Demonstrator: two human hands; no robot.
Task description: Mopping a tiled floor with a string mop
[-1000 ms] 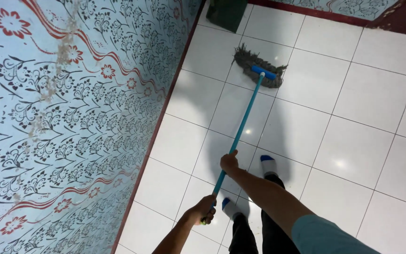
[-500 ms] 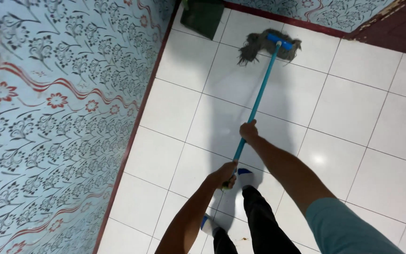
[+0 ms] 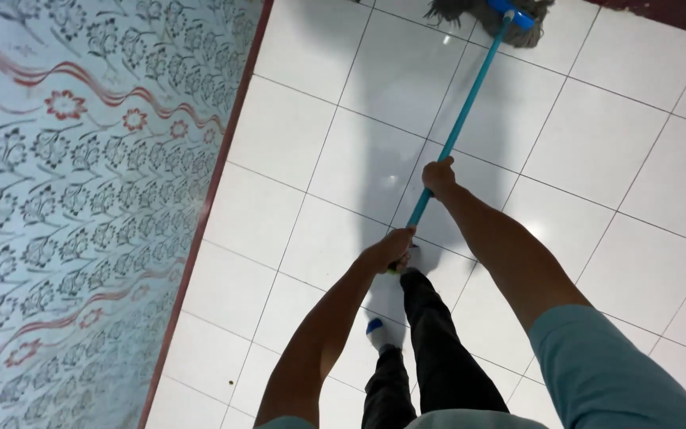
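Only part of the grey mop head (image 3: 486, 11) shows, cut off by the top edge. Both arms stretch forward: right hand (image 3: 439, 176) fingers wrap the teal mop handle (image 3: 460, 119) midway, left hand (image 3: 389, 249) fingers clasp its near end above the white tiled floor (image 3: 597, 143).

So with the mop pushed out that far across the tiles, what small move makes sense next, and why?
Probably draw the mop head back toward the feet. Both arms are stretched out: the right hand grips the teal handle further down, the left hand grips its near end, and the head sits at the far edge of the white tiled floor, by a dark red strip, so little room remains ahead.
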